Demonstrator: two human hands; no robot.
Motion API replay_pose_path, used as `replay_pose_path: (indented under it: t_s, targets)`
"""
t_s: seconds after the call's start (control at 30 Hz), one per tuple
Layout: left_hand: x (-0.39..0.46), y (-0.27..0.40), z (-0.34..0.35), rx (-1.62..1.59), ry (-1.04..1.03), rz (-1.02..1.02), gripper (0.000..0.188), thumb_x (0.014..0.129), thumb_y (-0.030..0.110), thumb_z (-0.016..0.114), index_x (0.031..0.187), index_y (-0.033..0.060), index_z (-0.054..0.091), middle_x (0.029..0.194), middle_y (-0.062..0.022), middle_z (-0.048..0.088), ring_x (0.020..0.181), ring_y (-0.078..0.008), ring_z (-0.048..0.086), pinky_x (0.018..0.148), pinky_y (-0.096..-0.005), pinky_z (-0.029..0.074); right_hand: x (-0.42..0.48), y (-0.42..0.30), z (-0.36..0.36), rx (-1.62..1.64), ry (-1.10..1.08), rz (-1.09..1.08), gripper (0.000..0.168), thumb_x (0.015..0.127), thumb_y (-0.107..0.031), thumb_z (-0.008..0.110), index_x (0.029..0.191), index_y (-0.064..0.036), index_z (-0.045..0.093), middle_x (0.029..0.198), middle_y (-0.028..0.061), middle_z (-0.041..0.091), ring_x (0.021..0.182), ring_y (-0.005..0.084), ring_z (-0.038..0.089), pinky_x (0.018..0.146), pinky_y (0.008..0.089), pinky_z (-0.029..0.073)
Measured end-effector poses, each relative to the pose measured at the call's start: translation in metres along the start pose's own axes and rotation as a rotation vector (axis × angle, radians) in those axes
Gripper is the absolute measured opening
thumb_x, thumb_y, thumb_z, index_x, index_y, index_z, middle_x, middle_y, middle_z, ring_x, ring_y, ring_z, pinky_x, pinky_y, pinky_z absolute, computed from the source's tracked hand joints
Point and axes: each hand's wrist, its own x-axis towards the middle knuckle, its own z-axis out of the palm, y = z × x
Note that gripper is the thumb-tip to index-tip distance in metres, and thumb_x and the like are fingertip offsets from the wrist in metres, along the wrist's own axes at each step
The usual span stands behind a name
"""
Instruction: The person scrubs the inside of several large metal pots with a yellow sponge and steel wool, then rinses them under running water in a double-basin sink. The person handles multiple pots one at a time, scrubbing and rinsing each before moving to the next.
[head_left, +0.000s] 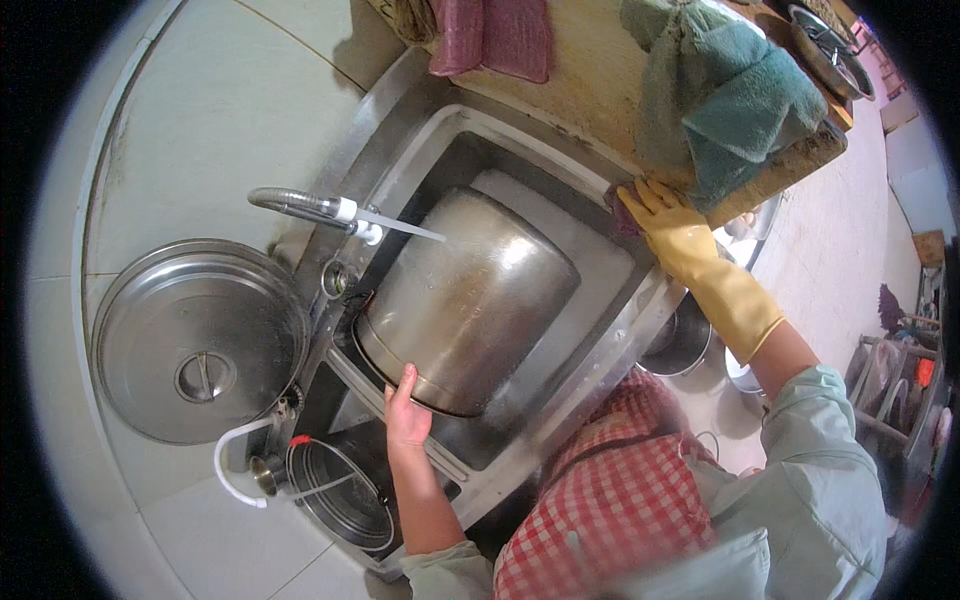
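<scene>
A large stainless-steel stockpot lies on its side in the sink basin, its outer wall wet. My bare left hand grips its rim at the near left, thumb on the outside. Water from a faucet with a flexible metal neck streams onto the pot's wall. At the sink's far right corner, my right hand, in a yellow rubber glove, has its fingers around a maroon scrubbing cloth. Part of that cloth is hidden under the glove.
A round steel lid lies left of the sink. Water from a white hose runs into a steel pail in the smaller basin. A teal towel and maroon mesh cloth hang on the wooden board. A dark pot stands right of the sink.
</scene>
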Motion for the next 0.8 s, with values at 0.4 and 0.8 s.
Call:
replay_pose_path:
  t_s: [0.4, 0.8]
  targets:
    - [-0.012, -0.032, 0.017, 0.214, 0.327, 0.231, 0.075, 0.089, 0.041, 0.067, 0.135, -0.0099, 0.036, 0.133, -0.0192, 0.048, 0.119, -0.0316, 0.051, 0.1, -0.0467, 0.044, -0.096, 0.024, -0.047, 0.415, 0.372, -0.032, 0.047, 0.084, -0.02, 0.066, 0.127, -0.002, 0.056, 0.125, 0.0202, 0.059, 0.111, 0.038, 0.057, 0.096, 0.0429, 0.047]
    - [0.014, -0.02, 0.025, 0.625, 0.454, 0.376, 0.081, 0.087, 0.047, 0.067, 0.137, -0.0078, 0.036, 0.136, -0.0221, 0.044, 0.117, -0.0331, 0.051, 0.098, -0.0458, 0.045, -0.507, 0.099, 0.063, 0.672, -0.101, 1.197, 0.025, 0.089, -0.025, 0.055, 0.086, -0.002, 0.066, 0.079, 0.0212, 0.064, 0.069, 0.0325, 0.062, 0.066, 0.0396, 0.048]
